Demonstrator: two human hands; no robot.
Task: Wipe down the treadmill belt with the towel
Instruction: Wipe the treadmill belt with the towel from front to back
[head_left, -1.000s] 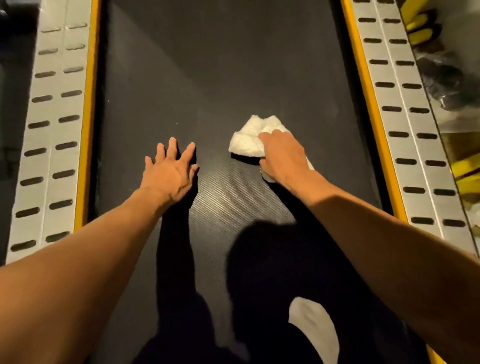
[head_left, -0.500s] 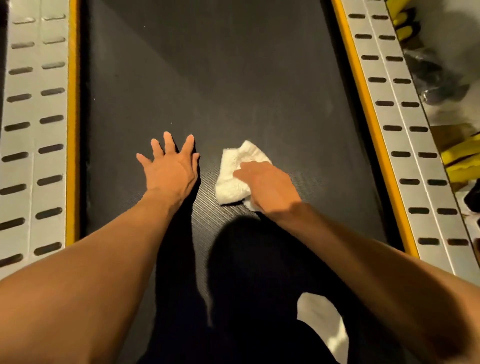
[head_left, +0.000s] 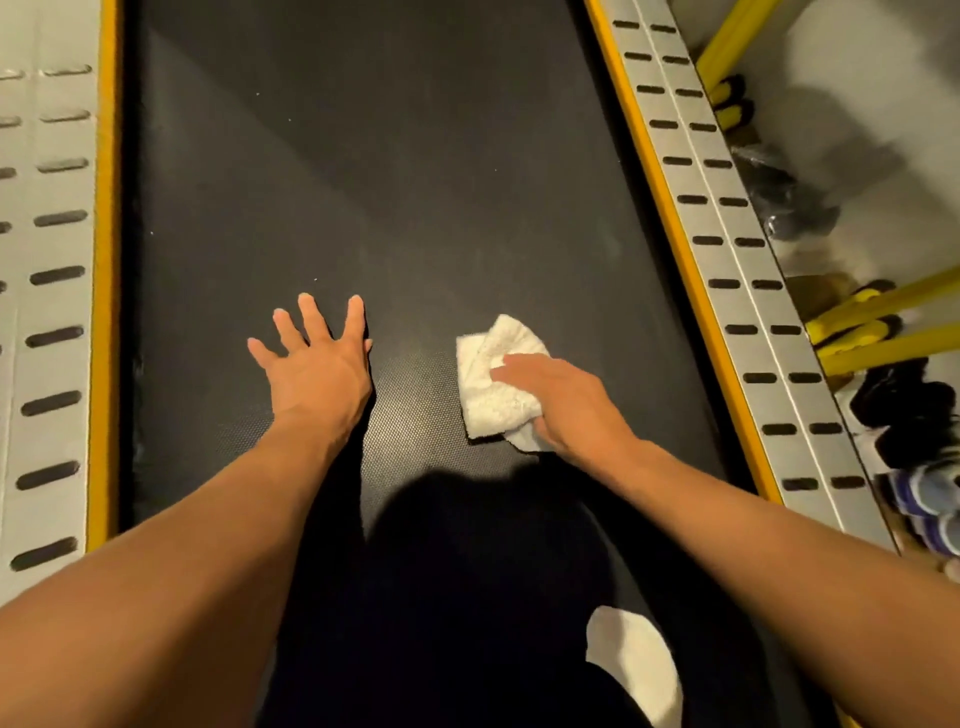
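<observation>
Slid right since before, the white towel (head_left: 493, 382) lies apart from my flat, spread left hand (head_left: 319, 371) on the treadmill belt (head_left: 389, 182), gripped under my right hand (head_left: 569, 408), poking out to its left.

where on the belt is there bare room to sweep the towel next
Widest bare patch: the belt ahead of the left hand and towel, between the yellow edge strips. A narrow gap lies between that hand and the towel. Nearest the person, the forearms crowd it.
</observation>
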